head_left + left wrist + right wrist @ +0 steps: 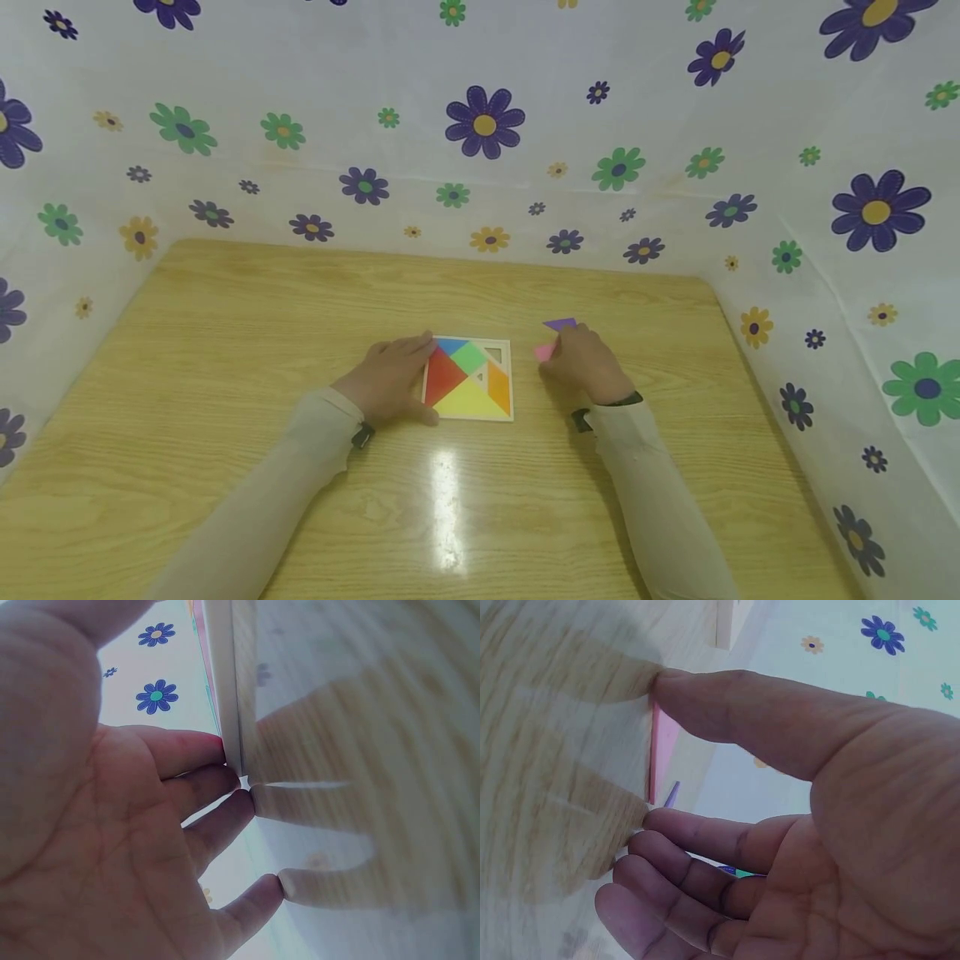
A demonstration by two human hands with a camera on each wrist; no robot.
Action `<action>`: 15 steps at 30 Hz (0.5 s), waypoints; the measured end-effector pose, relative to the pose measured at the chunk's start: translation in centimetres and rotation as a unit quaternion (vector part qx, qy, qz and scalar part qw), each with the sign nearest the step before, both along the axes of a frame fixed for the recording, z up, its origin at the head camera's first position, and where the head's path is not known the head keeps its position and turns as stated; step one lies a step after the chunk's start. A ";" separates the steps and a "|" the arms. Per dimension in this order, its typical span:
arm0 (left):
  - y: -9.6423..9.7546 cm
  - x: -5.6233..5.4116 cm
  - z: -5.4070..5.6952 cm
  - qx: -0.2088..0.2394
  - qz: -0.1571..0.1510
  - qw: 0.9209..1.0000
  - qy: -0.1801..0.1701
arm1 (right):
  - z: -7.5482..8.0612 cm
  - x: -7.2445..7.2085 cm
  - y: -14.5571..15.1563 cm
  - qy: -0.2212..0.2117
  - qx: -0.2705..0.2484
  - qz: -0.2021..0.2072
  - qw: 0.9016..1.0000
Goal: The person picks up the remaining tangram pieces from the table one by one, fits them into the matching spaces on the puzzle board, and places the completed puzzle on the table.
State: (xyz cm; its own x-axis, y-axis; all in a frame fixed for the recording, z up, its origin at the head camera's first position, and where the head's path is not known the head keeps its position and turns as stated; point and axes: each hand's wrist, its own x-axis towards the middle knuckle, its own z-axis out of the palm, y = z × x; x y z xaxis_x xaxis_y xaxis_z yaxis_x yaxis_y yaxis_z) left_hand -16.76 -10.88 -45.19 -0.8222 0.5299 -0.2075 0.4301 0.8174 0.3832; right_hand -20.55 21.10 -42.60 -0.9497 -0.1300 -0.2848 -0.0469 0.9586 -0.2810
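Note:
A square tangram board [512, 400] with a pale rim lies near the middle of the table. Red, blue, green, yellow and orange pieces sit in it, and two pale triangular recesses show at its right half. My left hand [386, 379] rests along the board's left side, fingers extended toward the upper corner and thumb by the lower one; in the left wrist view its fingertips touch the rim [223, 682]. To the right, my right hand [588, 362] pinches a pink tangram piece [664, 754] between thumb and index finger, down at the tabletop. Just beyond the fingers lies a purple triangle [561, 323].
The wood-grain table [247, 333] carries a bright light reflection in front of the board. A white flower-print cloth [315, 67] stands along its back and both sides. Dark straps [363, 434] circle the wrists below light sleeves.

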 end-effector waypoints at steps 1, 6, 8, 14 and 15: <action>0.0 0.0 -0.1 0.000 -0.001 1.000 0.001 | 0.0 0.0 0.0 -0.001 0.001 0.001 1.000; -0.1 -0.2 -0.5 -0.003 -0.002 1.000 0.003 | 0.1 -0.1 -0.1 -0.008 -0.006 0.008 1.000; -0.2 -0.2 -0.6 -0.005 -0.002 1.000 0.002 | 0.0 -0.1 -0.1 -0.016 -0.014 0.008 1.000; -0.1 -0.2 -0.5 -0.004 -0.002 1.000 0.003 | 0.0 0.0 -0.1 -0.036 -0.048 0.007 0.998; -0.1 -0.2 -0.5 -0.003 -0.002 1.000 0.002 | 0.1 0.0 -0.1 -0.038 -0.054 0.006 0.998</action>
